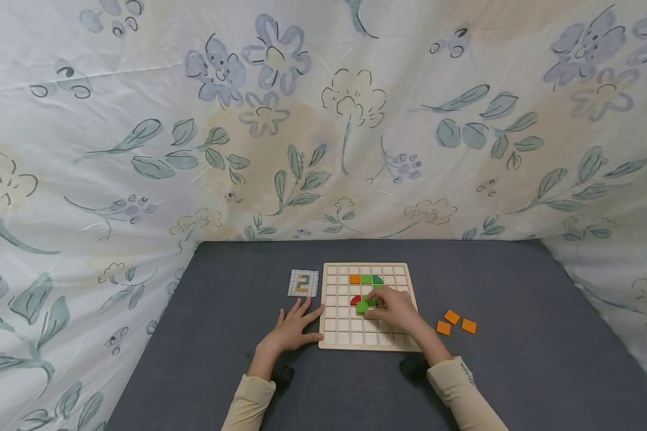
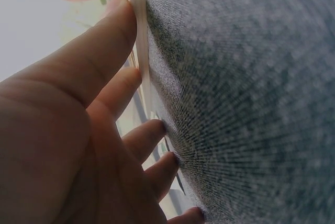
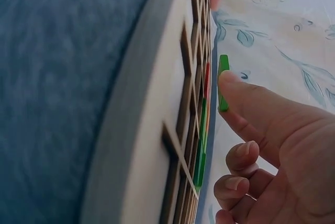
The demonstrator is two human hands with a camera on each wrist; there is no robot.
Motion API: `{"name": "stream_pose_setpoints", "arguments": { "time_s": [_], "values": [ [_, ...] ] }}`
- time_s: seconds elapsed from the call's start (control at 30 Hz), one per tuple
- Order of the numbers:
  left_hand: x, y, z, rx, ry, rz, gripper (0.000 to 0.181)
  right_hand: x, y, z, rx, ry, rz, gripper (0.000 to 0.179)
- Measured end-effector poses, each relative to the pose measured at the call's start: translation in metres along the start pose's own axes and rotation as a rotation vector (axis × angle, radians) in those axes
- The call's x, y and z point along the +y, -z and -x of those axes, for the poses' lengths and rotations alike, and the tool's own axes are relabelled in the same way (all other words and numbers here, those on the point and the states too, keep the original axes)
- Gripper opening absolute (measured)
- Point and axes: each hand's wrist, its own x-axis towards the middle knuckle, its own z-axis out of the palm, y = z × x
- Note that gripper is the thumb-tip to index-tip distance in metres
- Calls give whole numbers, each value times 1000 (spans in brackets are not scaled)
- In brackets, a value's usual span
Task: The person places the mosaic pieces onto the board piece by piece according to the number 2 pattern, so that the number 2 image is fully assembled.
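My right hand [image 1: 396, 307] pinches a green square tile [image 1: 362, 307] between thumb and finger, over the middle of a wooden grid board [image 1: 363, 348]. In the right wrist view the tile [image 3: 224, 63] stands out from the board's face, its other fingers curled loosely. On the board sit an orange square [image 1: 354, 279], a green square [image 1: 365, 279] and a rounded green piece [image 1: 377, 279] in an upper row. Lower down lies a rounded red piece [image 1: 355, 300], with green pieces beside it partly hidden by my right hand. My left hand [image 1: 291, 331] spreads its fingers, thumb and forefinger touching the board's left edge.
A small gridded card [image 1: 303, 282] with a coloured figure like a 2 lies left of the board. Three orange square tiles [image 1: 452, 316] lie to its right. Flowered cloth [image 1: 302, 137] hangs behind and beside the dark grey tabletop [image 1: 194, 371].
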Motion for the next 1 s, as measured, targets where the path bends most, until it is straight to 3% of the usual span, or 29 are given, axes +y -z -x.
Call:
{"name": "stream_pose_setpoints", "arguments": {
  "time_s": [1.0],
  "values": [
    [-4, -2, -3, 3, 4, -14, 68, -12, -13, -3, -24, -10, 14, 27]
  ]
}}
